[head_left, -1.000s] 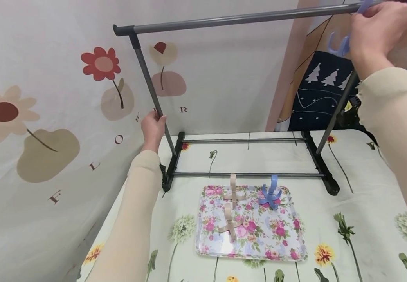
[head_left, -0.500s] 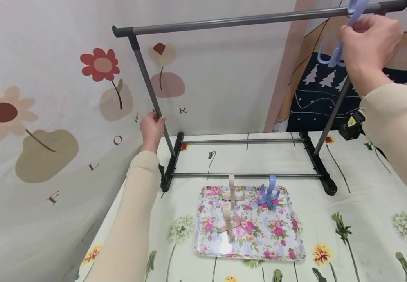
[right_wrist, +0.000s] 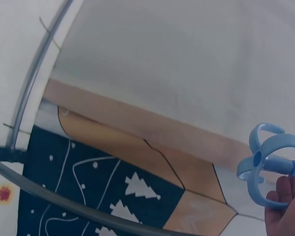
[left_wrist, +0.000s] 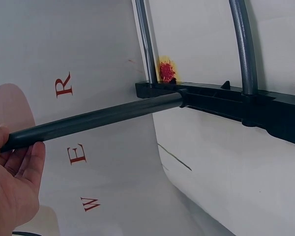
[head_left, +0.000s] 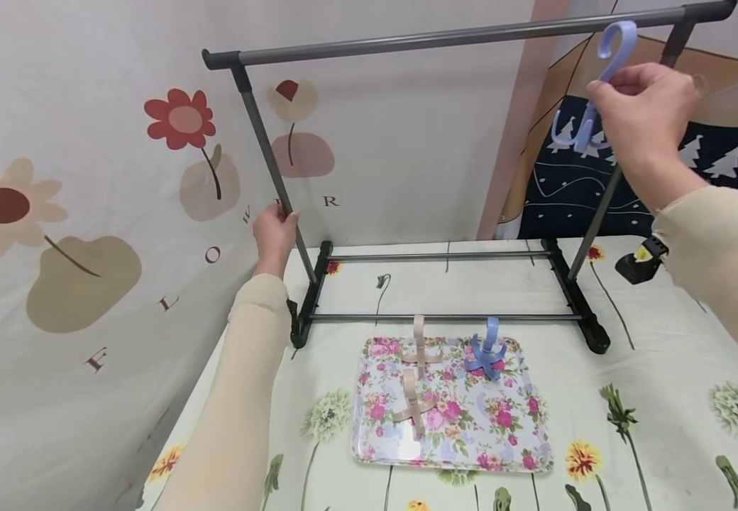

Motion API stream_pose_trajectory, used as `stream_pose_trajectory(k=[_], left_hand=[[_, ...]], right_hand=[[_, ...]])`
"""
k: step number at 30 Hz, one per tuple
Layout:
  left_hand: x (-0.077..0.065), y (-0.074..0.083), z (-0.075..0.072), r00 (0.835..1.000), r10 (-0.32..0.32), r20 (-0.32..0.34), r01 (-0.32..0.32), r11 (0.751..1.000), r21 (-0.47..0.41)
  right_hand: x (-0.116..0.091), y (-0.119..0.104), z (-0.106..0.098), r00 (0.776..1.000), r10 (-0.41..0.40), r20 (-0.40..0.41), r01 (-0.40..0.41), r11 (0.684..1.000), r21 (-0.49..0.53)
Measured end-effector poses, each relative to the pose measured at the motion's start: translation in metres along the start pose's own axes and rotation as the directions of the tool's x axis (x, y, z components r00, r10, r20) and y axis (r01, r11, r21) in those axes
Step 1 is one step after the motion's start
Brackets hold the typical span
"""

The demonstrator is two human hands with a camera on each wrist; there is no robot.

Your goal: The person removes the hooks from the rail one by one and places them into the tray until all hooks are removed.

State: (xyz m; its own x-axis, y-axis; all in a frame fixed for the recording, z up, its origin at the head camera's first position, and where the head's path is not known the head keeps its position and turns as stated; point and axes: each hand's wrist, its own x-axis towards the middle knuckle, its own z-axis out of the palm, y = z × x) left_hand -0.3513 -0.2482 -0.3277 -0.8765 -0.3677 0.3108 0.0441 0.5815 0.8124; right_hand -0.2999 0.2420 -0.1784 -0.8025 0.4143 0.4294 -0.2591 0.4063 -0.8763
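My left hand (head_left: 275, 240) grips the left upright pole (head_left: 260, 128) of a grey clothes rack, thumb and fingers round the tube in the left wrist view. With my right hand (head_left: 650, 117) I pinch a light blue multi-prong hook (head_left: 621, 46) by its stem, near the right end of the rack's top bar (head_left: 445, 39). Its curved top overlaps the bar's lower edge in the head view, with the curl's tip below the bar. The prongs (right_wrist: 258, 160) spread out beyond my fingers in the right wrist view.
A floral tray (head_left: 471, 443) lies before the rack, bearing a blue hook (head_left: 486, 355) and two beige hooks (head_left: 414, 408). Black feet (head_left: 586, 312) and low crossbars (head_left: 445, 317) support the rack on the flowered cloth. A black object (head_left: 640, 262) sits right of it.
My right hand has moved down and left with the light blue hook, whose top has come off the bar. The left hand keeps its grip on the pole.
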Motion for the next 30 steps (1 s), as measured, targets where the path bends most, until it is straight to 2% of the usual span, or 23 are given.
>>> stream_pose_trajectory(k=[5,12,17,24,30], left_hand=[[0.001,-0.001,0.0,1.0,0.002,-0.001,-0.002,1.0,0.002],[0.002,-0.005,0.0,1.0,0.009,0.001,-0.009,1.0,0.007],[0.002,-0.005,0.0,1.0,0.013,-0.002,-0.013,1.0,0.018],[0.002,-0.005,-0.001,1.0,0.011,-0.005,-0.011,1.0,0.022],[0.002,-0.004,-0.001,1.0,0.012,-0.004,-0.012,1.0,0.019]], right_hand=[[-0.013,0.004,0.007,0.999,-0.03,0.039,0.03,1.0,-0.005],[-0.03,0.005,0.014,0.994,-0.045,0.103,0.04,0.998,0.045],[-0.047,0.005,0.018,0.986,-0.085,0.146,0.082,0.996,0.032],[-0.074,0.011,0.021,0.963,-0.15,0.224,0.151,0.988,0.014],[-0.091,0.02,0.024,0.93,-0.191,0.313,0.194,0.981,0.023]])
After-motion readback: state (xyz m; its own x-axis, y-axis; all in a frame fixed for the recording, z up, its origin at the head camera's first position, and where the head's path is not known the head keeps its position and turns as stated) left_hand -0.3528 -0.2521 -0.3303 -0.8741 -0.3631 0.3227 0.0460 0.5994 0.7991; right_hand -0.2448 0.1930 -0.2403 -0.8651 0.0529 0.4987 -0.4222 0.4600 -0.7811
